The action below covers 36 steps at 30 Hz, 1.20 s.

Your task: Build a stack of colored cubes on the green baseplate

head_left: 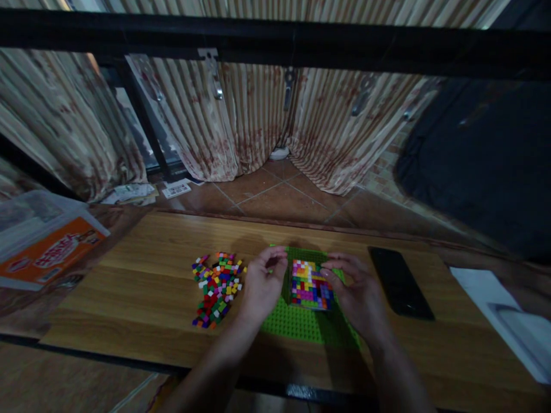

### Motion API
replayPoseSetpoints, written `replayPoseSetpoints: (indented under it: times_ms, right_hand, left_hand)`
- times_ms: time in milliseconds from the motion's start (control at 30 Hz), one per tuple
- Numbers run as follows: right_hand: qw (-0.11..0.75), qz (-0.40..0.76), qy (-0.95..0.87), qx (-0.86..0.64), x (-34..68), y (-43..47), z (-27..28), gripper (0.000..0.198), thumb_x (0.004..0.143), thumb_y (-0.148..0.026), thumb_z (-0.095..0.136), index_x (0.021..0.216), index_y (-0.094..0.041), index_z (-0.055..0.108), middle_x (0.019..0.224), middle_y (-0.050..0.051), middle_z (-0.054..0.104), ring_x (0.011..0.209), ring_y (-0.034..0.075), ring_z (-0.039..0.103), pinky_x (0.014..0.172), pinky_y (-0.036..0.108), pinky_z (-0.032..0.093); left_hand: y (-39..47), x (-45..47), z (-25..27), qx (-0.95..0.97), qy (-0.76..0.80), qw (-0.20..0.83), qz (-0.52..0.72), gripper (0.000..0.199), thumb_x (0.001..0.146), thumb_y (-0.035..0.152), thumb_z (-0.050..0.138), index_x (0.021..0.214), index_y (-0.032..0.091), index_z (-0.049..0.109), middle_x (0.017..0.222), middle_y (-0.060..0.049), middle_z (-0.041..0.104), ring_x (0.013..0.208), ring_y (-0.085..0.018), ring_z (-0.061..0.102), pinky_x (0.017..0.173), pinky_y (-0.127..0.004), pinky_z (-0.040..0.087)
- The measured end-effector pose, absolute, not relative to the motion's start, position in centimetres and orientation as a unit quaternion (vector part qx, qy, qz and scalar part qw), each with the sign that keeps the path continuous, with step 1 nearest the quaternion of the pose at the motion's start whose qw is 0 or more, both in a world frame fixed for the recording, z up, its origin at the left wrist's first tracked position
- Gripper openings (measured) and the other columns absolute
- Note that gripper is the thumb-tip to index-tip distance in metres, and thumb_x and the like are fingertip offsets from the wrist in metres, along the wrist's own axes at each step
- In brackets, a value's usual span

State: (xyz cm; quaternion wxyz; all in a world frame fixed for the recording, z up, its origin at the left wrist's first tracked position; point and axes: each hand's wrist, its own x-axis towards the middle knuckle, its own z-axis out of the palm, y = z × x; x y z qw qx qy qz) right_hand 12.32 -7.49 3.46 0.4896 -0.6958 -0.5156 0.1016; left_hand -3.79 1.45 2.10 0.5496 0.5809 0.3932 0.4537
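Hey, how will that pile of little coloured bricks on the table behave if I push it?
The pile of bricks would probably spread apart, since many lie loose at odd angles. Each brick looks tiny, so should be light and easily nudged across the smooth-looking wooden table. Their blocky shapes suggest they'd slide or tumble rather than roll.

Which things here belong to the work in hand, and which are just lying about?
Apparently in use: left hand, right hand, colourful brick block, green studded board, loose bricks.

Seemingly just lying about: black phone, plastic box, white sheet.
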Motion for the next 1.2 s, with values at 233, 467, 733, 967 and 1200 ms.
replayPoseSetpoints:
  times_ms: [233,467,733,967,1200]
  right_hand:
    - [0.464,0.127,-0.519,-0.707,12.0,-7.3,3.0,0.009,0.08,-0.034,0.066,0.081,-0.028,0.072,0.113,0.005,0.063,0.108,0.025,0.055,0.097,0.047,0.04]
    - [0.476,0.128,-0.505,-0.708,11.5,-6.9,3.2,0.009,0.078,-0.033,0.066,0.077,-0.025,0.071,0.107,0.006,0.065,0.104,0.025,0.057,0.095,0.048,0.04]
    - [0.494,0.154,-0.483,-0.706,11.4,-6.6,3.2,0.011,0.077,-0.032,0.066,0.073,-0.022,0.069,0.101,0.006,0.067,0.098,0.023,0.061,0.093,0.043,0.041]
    - [0.501,0.178,-0.468,-0.706,11.1,-6.6,3.6,0.011,0.076,-0.029,0.063,0.07,-0.021,0.068,0.096,0.005,0.067,0.096,0.022,0.062,0.089,0.04,0.043]
    - [0.502,0.17,-0.472,-0.704,11.3,-6.5,3.3,0.013,0.076,-0.031,0.063,0.069,-0.022,0.069,0.094,0.005,0.068,0.092,0.022,0.062,0.086,0.039,0.045]
  left_hand:
    - [0.5,-3.1,2.4,0.622,0.402,0.567,0.361,0.028,0.084,0.025,0.058,0.109,0.017,0.067,0.105,-0.007,0.072,0.094,-0.018,0.067,0.086,-0.03,0.052]
    - [0.4,-2.6,1.3,0.622,0.39,0.572,0.366,0.029,0.085,0.029,0.058,0.111,0.019,0.067,0.103,-0.006,0.072,0.09,-0.017,0.066,0.081,-0.028,0.052]
    - [0.0,-1.5,1.0,0.592,0.397,0.595,0.371,0.033,0.082,0.033,0.061,0.111,0.018,0.066,0.084,-0.002,0.07,0.07,-0.012,0.061,0.062,-0.021,0.048]
    - [-0.3,-0.8,2.5,0.564,0.425,0.611,0.357,0.03,0.075,0.025,0.061,0.103,0.015,0.065,0.066,0.003,0.059,0.055,-0.009,0.049,0.052,-0.019,0.04]
    - [-0.4,-0.2,3.1,0.552,0.444,0.604,0.364,0.017,0.07,0.02,0.059,0.086,0.016,0.065,0.06,0.005,0.054,0.051,-0.008,0.046,0.047,-0.018,0.037]
